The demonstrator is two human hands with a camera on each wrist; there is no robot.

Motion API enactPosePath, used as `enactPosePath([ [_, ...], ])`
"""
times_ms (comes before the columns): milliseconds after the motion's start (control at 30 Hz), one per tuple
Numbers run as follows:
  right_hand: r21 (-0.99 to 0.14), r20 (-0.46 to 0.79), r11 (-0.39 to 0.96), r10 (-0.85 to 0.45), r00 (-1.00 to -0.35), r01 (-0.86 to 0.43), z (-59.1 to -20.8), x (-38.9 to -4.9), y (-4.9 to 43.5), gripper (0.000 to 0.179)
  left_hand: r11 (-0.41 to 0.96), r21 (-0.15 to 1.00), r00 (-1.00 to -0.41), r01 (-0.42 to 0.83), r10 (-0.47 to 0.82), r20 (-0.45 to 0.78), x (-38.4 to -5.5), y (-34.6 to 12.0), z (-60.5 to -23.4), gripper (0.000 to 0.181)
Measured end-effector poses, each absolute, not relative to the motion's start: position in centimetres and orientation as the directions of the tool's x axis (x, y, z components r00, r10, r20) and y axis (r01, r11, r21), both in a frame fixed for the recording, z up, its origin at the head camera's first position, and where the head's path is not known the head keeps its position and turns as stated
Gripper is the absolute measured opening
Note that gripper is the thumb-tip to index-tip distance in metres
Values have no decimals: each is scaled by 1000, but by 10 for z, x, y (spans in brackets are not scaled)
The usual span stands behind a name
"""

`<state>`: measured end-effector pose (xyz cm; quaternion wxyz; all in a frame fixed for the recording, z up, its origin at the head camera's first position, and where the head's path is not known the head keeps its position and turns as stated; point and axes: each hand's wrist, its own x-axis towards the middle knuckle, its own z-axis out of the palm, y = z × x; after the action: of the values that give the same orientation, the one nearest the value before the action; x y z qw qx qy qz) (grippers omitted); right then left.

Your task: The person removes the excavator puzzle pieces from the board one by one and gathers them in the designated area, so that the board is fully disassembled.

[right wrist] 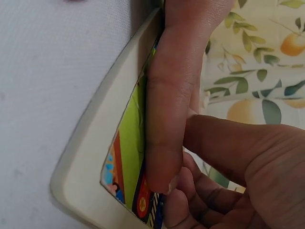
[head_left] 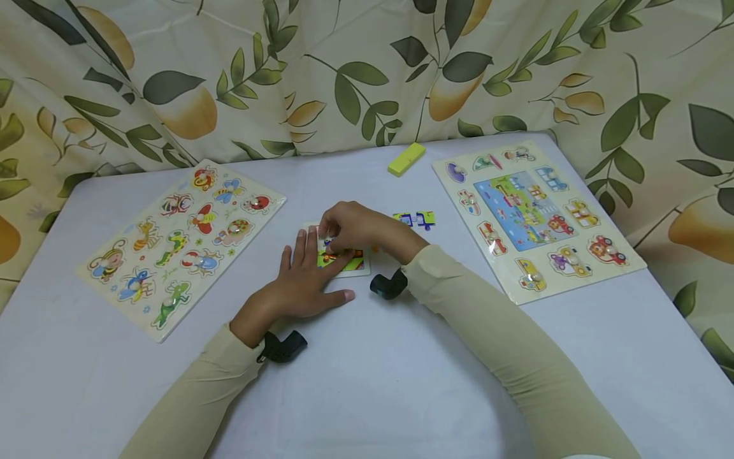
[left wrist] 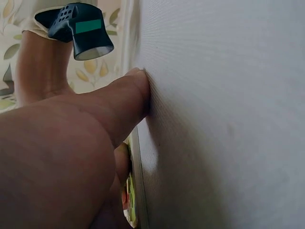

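Note:
A small white-rimmed puzzle board (head_left: pixel 364 270) with a green and red picture lies mid-table under both hands. My left hand (head_left: pixel 304 280) rests flat, its fingers over the board's left part and its thumb on the cloth. My right hand (head_left: pixel 361 228) bends down over the board, thumb and fingers pinched together at a puzzle piece that they mostly hide. In the right wrist view, the right fingertips meet the picture (right wrist: pixel 128 138) beside the left hand's straight index finger (right wrist: pixel 167 114). Two loose blue-printed puzzle pieces (head_left: pixel 425 220) lie just beyond the right wrist.
To the left lies an insect puzzle board (head_left: pixel 160 266); to the right, a vehicle puzzle board (head_left: pixel 500 280). A yellow block (head_left: pixel 406 159) sits near the back edge. White cloth (head_left: pixel 367 382) covers the table, and a leaf-patterned curtain (head_left: pixel 367 64) hangs behind it.

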<state>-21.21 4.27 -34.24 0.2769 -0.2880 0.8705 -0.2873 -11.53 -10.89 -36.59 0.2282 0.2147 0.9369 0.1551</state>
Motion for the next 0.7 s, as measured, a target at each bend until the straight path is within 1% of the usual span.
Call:
enactPosePath([
  [167, -637, -339, 689, -653, -678, -345, -341, -212, 42, 18, 862, 387, -804, 328, 470, -365, -115, -109, -364, 73],
  [367, -643, -352, 687, -659, -665, -339, -339, -211, 43, 11, 864, 381, -809, 329, 466, -359, -115, -109, -364, 72],
  [467, -638, -348, 693, -648, -677, -336, -337, -210, 43, 12, 865, 373, -811, 335, 466, -354, -115, -109, -364, 72],
  [600, -624, -331, 709, -621, -711, -328, -336, -209, 43, 14, 867, 363, -811, 342, 467, -351, -115, -108, -364, 72],
  [700, -629, -328, 710, -611, -721, -316, -336, -210, 43, 13, 866, 363, -811, 344, 469, -351, -115, -108, -364, 72],
])
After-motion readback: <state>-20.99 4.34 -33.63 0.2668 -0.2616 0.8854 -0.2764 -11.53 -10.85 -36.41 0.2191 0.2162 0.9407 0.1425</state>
